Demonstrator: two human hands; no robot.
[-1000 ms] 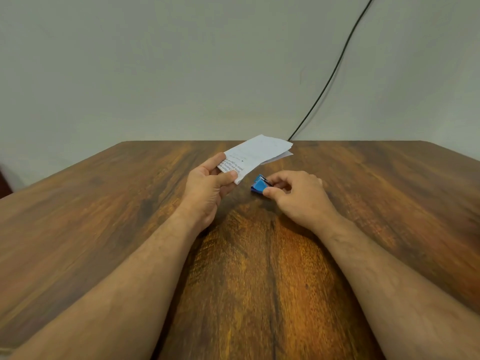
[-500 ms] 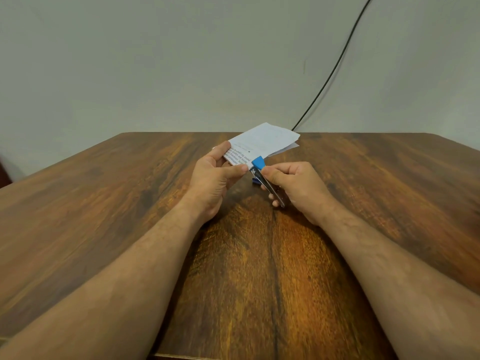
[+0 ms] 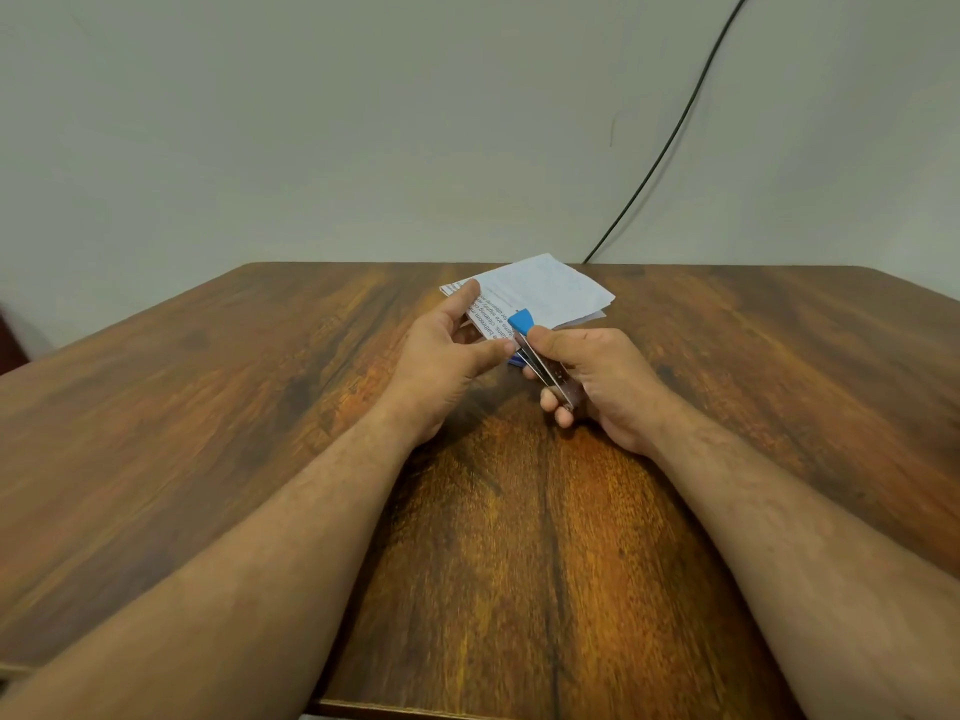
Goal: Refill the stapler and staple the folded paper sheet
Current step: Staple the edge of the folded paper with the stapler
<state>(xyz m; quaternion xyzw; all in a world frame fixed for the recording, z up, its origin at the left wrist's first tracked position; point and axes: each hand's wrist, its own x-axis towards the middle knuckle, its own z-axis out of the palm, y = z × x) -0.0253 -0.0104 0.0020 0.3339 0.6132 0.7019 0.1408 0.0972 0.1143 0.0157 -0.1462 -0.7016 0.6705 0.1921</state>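
While left hand [image 3: 441, 356] pinches paper [image 3: 545, 293], right hand [image 3: 597, 381] fingers clamp stapler [image 3: 540, 356].

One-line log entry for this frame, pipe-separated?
left hand: holds paper | right hand: grips stapler at paper's near edge | staple: not visible | surface: table

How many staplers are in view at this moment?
1. The stapler is in the right hand, its blue tip over the folded paper held by the left hand. None other visible.
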